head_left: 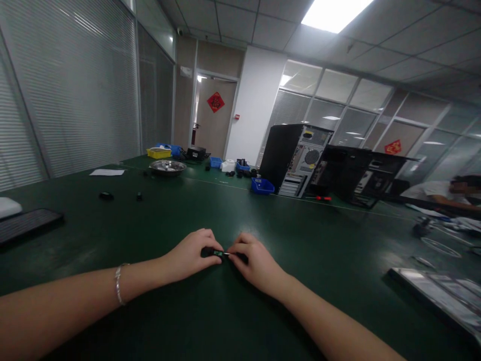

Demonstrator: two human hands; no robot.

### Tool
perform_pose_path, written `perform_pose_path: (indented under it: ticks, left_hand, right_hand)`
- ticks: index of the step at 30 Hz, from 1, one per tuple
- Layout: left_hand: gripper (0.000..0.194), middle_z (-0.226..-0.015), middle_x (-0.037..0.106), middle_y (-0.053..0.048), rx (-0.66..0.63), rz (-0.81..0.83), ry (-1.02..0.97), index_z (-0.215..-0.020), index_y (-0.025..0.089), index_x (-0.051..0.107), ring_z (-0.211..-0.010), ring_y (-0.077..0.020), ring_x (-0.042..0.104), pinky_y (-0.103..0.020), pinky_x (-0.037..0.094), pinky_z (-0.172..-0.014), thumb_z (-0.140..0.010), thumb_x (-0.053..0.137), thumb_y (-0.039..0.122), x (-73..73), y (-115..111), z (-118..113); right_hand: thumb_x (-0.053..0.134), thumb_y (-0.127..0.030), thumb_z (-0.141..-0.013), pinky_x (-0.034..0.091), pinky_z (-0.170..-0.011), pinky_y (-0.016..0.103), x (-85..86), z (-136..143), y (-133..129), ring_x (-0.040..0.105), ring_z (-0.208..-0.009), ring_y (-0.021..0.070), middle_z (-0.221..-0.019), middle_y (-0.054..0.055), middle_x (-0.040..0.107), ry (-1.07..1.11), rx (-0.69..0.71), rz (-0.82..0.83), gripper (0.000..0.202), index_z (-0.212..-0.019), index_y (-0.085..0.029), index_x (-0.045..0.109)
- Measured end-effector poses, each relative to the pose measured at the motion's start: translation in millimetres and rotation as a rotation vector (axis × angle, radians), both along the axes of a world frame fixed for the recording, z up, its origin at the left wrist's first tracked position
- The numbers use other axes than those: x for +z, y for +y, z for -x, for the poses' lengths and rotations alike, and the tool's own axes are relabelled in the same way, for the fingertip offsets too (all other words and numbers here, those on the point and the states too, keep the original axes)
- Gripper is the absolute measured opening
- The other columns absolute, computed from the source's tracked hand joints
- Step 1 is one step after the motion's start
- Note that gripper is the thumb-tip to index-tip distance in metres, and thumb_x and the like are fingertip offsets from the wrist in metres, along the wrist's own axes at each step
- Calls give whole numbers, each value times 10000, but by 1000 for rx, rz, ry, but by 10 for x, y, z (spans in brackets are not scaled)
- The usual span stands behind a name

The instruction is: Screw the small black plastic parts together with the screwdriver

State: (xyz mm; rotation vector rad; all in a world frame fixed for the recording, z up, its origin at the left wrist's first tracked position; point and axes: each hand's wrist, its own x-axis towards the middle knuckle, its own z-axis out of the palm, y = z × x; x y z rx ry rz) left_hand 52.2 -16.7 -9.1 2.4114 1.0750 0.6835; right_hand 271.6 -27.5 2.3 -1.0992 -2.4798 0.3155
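Low over the green table, my left hand [197, 255] pinches a small black piece with a green circuit board [218, 253] showing at its end. My right hand [253, 260] faces it, thumb and fingertips closed on a thin, shiny metal piece [226, 253]. That metal piece meets or nearly meets the board; whether the two are joined is too small to tell. Most of the black piece is hidden inside my left fingers. Further off on the left lie a black oval part [106, 196] and a small dark part [139, 196].
A metal bowl [167, 168], a yellow tray [158, 152] and a blue bin [262, 186] stand toward the back. Computer towers [296, 160] rise at back right. A phone-like dark slab [30, 224] lies left; a flat framed panel [443, 296] lies right. A person [447, 193] sits far right.
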Motion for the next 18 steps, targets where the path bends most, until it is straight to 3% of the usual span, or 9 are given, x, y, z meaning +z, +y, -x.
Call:
perform_pose_path:
  ticks: [4, 11, 18]
  left_hand:
    - [213, -928, 602, -27, -9, 9, -12, -1012, 233, 705, -908, -186, 555, -274, 412, -772, -829, 656, 332, 3, -11, 2]
    - [188, -908, 604, -25, -23, 30, -41, -972, 206, 706, -845, -168, 561, -254, 419, -725, -829, 649, 314, 15, -10, -4]
    - [171, -856, 594, -18, 4, 68, -45, -923, 184, 702, -795, -160, 559, -245, 414, -689, -800, 677, 301, 36, 9, -24]
  right_hand:
    - [595, -109, -813, 439, -845, 308, 49, -56, 7, 525, -955, 193, -1035, 59, 557, 4, 30, 10, 271, -1065, -205, 612]
    - [547, -156, -863, 438, -752, 255, 81, -94, 30, 562, -855, 160, -945, 38, 593, -51, 67, 13, 144, -945, -200, 656]
    - [546, -164, -849, 418, -685, 227, 40, -14, 1, 572, -771, 141, -844, 23, 607, -54, 13, -27, 124, -883, -190, 662]
